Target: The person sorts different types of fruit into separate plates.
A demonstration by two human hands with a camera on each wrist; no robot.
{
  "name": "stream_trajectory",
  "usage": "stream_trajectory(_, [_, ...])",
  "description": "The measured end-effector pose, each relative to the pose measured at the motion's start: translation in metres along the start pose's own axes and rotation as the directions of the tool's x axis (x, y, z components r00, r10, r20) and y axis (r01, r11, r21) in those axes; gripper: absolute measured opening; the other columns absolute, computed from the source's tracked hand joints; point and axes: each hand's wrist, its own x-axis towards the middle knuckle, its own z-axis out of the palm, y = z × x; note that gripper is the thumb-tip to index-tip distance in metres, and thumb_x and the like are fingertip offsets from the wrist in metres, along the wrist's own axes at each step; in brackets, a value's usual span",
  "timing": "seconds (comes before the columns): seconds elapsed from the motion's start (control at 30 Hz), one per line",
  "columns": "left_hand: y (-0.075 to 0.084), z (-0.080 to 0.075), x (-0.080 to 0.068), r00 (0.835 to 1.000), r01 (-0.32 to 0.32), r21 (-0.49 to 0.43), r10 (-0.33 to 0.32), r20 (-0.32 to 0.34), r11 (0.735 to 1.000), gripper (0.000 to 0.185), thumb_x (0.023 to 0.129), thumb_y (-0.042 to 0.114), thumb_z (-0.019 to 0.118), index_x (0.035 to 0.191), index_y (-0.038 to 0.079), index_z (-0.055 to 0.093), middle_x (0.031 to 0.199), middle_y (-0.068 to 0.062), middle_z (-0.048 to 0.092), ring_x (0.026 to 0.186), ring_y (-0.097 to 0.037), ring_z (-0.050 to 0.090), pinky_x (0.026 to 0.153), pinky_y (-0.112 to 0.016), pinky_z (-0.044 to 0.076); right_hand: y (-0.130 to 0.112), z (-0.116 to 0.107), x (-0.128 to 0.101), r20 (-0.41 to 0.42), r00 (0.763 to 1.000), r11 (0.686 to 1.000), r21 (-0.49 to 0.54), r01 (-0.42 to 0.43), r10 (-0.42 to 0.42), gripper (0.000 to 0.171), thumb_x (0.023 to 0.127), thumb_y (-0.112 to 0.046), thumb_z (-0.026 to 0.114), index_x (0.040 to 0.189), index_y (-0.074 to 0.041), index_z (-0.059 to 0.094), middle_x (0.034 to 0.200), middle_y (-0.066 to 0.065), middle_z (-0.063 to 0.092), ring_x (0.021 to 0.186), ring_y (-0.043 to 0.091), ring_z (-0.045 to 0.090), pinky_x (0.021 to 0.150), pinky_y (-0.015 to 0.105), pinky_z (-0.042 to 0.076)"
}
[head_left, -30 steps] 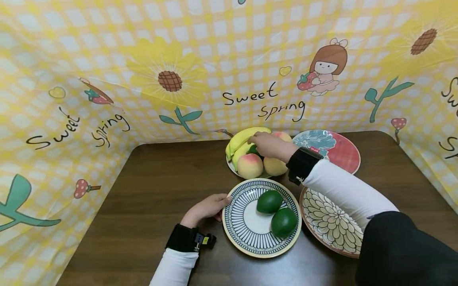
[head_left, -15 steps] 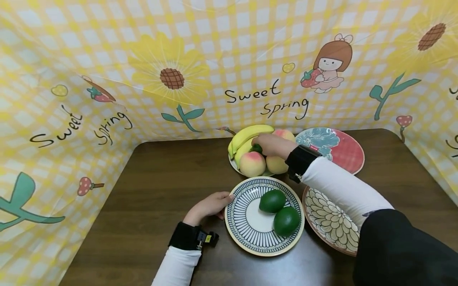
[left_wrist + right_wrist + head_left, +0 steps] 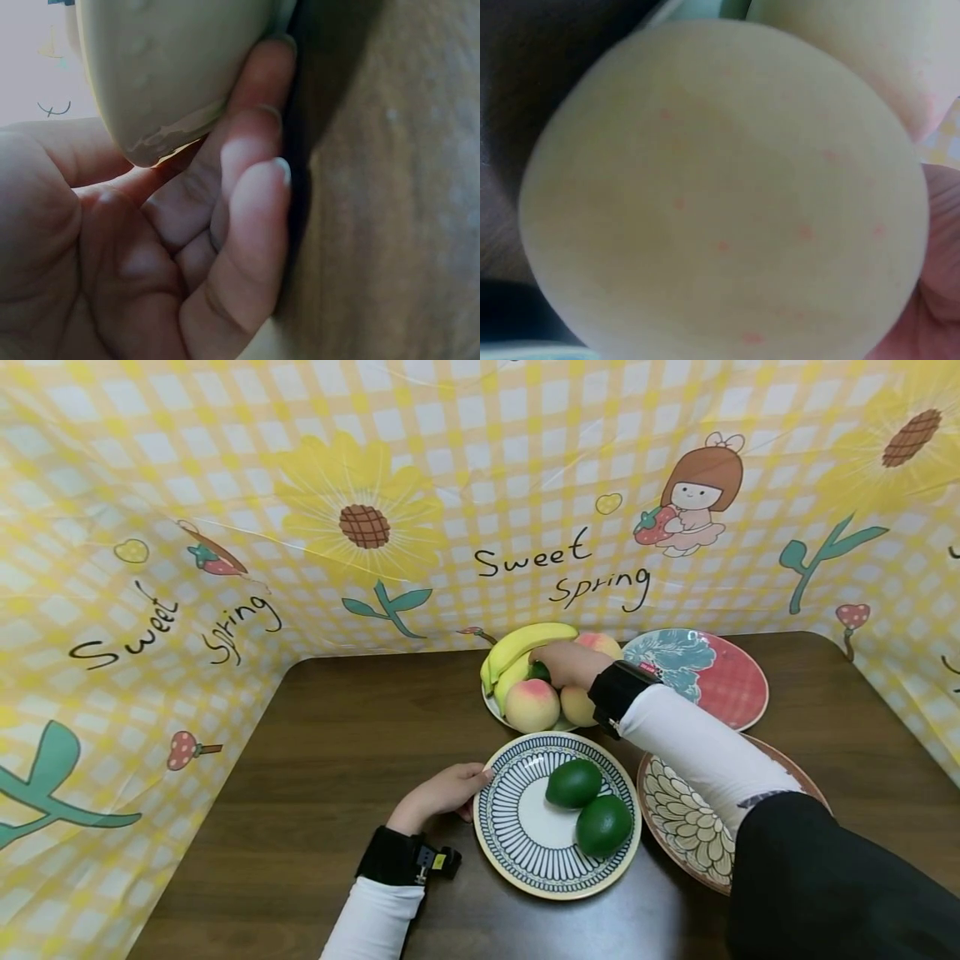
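Note:
My left hand (image 3: 472,782) lies on the table and grips the left rim of a blue-striped plate (image 3: 495,827); the left wrist view shows fingers (image 3: 247,195) curled under the plate's edge (image 3: 165,67). Two dark green round fruits (image 3: 573,782) (image 3: 603,825) lie on that plate. My right hand (image 3: 553,663) reaches into a fruit bowl (image 3: 497,712) at the back, fingers curled around a small green fruit (image 3: 537,672) between the bananas (image 3: 525,643) and peaches (image 3: 532,705). A pale peach (image 3: 720,195) fills the right wrist view.
A red and blue flowered plate (image 3: 720,681) sits behind right. A brown leaf-patterned plate (image 3: 682,827) lies right of the striped one, partly under my right sleeve. Yellow checked cloth walls in the dark wooden table (image 3: 322,760) at the back and sides.
My right hand has sunk lower into the fruit bowl and closed around the small green fruit. The left hand has stayed on the striped plate's rim.

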Motion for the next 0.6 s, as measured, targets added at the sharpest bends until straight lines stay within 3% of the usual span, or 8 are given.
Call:
stream_trajectory(0.43, [-0.0002,-0.0009,0.0002,1.000,-0.001,0.000,0.001,0.000,1.000,0.034,0.111,0.022,0.040,0.120,-0.003,0.062,0.073,0.001,0.059,0.059,-0.009,0.055,0.058,-0.022,0.049,0.0013,0.0012,0.0017,-0.015,1.000,1.000,0.007,-0.005,0.005,0.014,0.088,0.009,0.059,0.098,0.000,0.061,0.094,0.015,0.061,0.085,0.026,0.051,0.086,0.040,0.045])
stream_trajectory(0.6, [-0.0015,0.0000,0.0012,1.000,0.005,-0.004,-0.005,0.003,1.000,0.034,0.111,0.022,0.040,0.119,-0.003,0.062,0.073,0.002,0.059,0.059,-0.009,0.054,0.057,-0.021,0.048,0.0067,-0.0006,0.0021,-0.016,1.000,0.998,0.061,-0.016,0.017,0.027,0.085,0.007,0.062,0.111,0.001,0.061,0.104,0.019,0.065,0.091,0.029,0.054,0.086,0.040,0.043])
